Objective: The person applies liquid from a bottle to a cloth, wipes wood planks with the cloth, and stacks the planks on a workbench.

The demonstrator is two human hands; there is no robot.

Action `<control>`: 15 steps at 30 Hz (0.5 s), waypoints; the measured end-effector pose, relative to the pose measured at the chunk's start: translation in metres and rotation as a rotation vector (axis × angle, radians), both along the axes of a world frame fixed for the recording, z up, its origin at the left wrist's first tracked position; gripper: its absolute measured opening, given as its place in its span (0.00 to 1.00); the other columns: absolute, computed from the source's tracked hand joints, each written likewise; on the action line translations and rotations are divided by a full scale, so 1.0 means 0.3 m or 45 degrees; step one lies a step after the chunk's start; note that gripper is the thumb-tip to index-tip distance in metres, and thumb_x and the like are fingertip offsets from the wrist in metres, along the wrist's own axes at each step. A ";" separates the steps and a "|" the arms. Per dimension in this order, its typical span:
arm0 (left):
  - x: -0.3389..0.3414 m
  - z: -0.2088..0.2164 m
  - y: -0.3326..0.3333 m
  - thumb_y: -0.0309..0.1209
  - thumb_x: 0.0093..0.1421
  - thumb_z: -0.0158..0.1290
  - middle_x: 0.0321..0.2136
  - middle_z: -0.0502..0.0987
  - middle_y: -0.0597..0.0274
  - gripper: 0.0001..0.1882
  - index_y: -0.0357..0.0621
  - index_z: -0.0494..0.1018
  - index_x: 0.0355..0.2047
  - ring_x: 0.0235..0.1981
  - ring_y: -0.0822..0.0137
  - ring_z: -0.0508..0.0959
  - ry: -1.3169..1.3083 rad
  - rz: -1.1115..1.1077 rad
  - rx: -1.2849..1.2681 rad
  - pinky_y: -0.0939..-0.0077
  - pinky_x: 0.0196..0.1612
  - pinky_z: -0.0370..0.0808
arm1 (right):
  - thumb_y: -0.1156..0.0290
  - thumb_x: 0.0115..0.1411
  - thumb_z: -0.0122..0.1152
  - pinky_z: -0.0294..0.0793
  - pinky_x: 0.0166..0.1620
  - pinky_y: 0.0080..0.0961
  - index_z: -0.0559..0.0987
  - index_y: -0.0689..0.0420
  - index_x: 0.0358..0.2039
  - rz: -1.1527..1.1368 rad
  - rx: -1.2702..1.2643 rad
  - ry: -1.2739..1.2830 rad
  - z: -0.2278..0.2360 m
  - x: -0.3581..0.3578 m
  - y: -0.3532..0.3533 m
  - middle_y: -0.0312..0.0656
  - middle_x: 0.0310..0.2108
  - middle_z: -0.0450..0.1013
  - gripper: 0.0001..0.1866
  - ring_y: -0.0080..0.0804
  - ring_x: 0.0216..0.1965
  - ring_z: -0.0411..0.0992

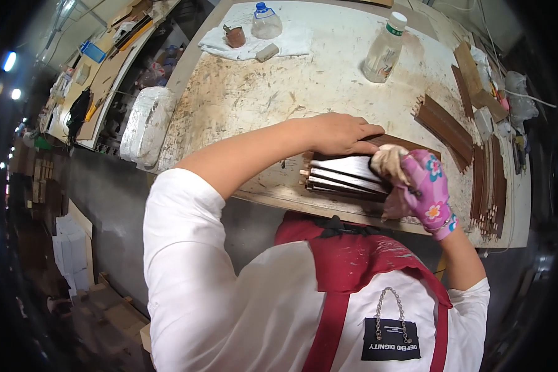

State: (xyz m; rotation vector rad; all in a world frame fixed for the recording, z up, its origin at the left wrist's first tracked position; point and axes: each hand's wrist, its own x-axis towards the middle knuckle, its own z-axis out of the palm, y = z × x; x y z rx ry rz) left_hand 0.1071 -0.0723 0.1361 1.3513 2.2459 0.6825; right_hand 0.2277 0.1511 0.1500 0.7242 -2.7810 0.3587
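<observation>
A row of dark wooden strips point(344, 177) with glossy, light-reflecting faces lies near the front edge of the worktable. My bare left hand point(341, 133) rests at the far side of the strips, its fingers stretched toward the right. In a pink flowered glove, my right hand point(426, 189) grips a crumpled beige rag point(390, 162) against the right part of the strips. Rag and glove cover the strips' right ends. Pale tips stick out at their left ends.
Brown strips point(445, 130) lie stacked to the right, with another bundle point(490, 186) by the table's right edge. A clear bottle point(385, 53) stands at the back. On a white cloth point(297, 48) sit a blue-topped bottle point(266, 23), a small brown pot point(234, 37) and a block point(267, 53).
</observation>
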 end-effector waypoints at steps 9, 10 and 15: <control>-0.078 0.049 -0.002 0.48 0.62 0.42 0.52 0.67 0.40 0.32 0.43 0.53 0.61 0.51 0.46 0.69 -0.285 -0.032 -0.193 0.62 0.54 0.65 | 0.69 0.43 0.64 0.68 0.42 0.38 0.73 0.55 0.43 0.132 -0.048 -0.102 0.012 -0.032 0.050 0.47 0.41 0.68 0.23 0.47 0.42 0.68; -0.074 0.032 0.017 0.49 0.62 0.42 0.52 0.67 0.39 0.33 0.43 0.53 0.61 0.52 0.47 0.69 -0.177 -0.118 -0.185 0.62 0.54 0.65 | 0.69 0.43 0.64 0.68 0.42 0.38 0.73 0.55 0.43 0.124 -0.046 -0.100 0.009 -0.030 0.055 0.47 0.41 0.68 0.23 0.47 0.42 0.68; -0.094 0.026 0.062 0.52 0.62 0.42 0.53 0.67 0.40 0.36 0.40 0.52 0.61 0.54 0.47 0.68 -0.303 -0.199 -0.214 0.64 0.57 0.63 | 0.69 0.40 0.65 0.67 0.43 0.40 0.73 0.54 0.45 0.216 0.015 -0.033 0.019 -0.011 0.063 0.46 0.42 0.68 0.27 0.47 0.42 0.68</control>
